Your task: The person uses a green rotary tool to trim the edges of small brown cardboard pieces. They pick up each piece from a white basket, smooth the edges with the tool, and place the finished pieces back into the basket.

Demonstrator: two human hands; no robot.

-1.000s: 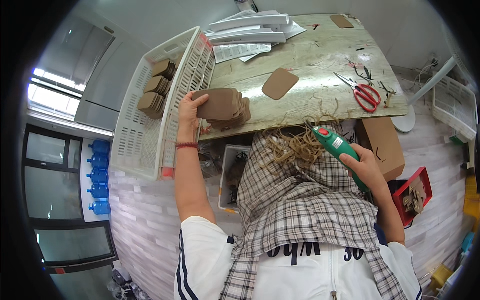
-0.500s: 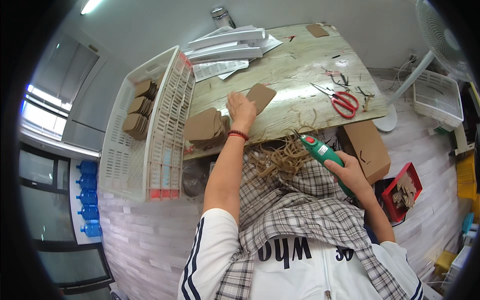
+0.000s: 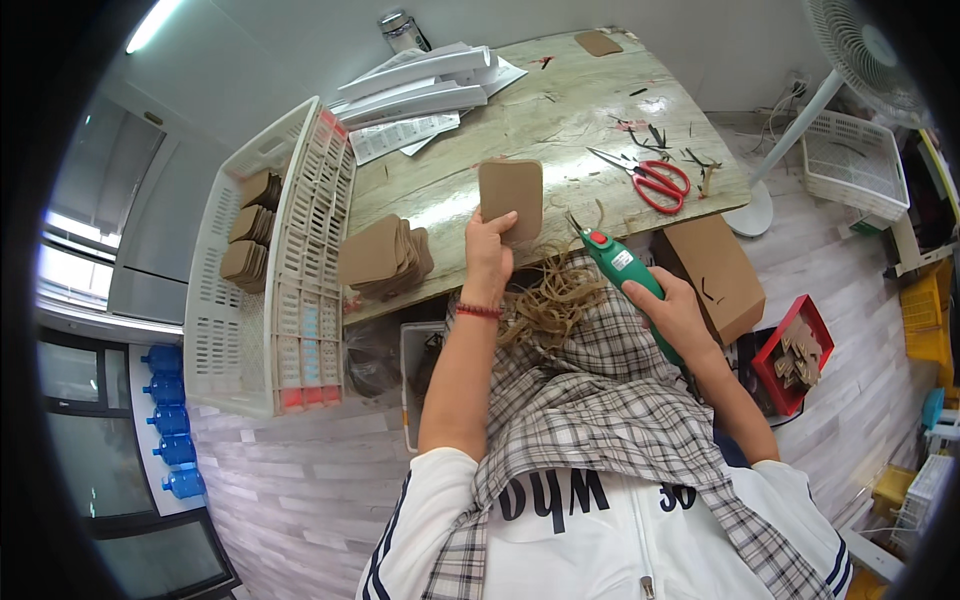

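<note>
My left hand (image 3: 487, 256) is closed on a flat brown rounded-corner piece (image 3: 511, 192), thumb on its face, held upright near the table's front edge. My right hand (image 3: 675, 308) wraps round green electric scissors (image 3: 622, 264) with a red button, their short blades pointing up and left, apart from the piece. Curly tan trimmings (image 3: 553, 305) lie heaped on my lap, on a checked apron (image 3: 570, 390). Left of my left hand, a stack of similar brown pieces (image 3: 378, 250) sits at the table edge. Red-handled scissors (image 3: 662, 186) rest on the table to the right.
A white slatted crate (image 3: 278, 270) with brown stacks stands left of the table (image 3: 560, 110). Paper sheets (image 3: 420, 100) lie at the back. Dark scraps (image 3: 655, 135) are scattered at right. A cardboard box (image 3: 715, 270), a red tray (image 3: 770, 375) and a fan (image 3: 850, 50) stand on the right.
My left hand has drawn the brown piece off the tabletop toward me and turned it upright. My right hand keeps the electric scissors, almost in the same place. The view has shifted a little.
</note>
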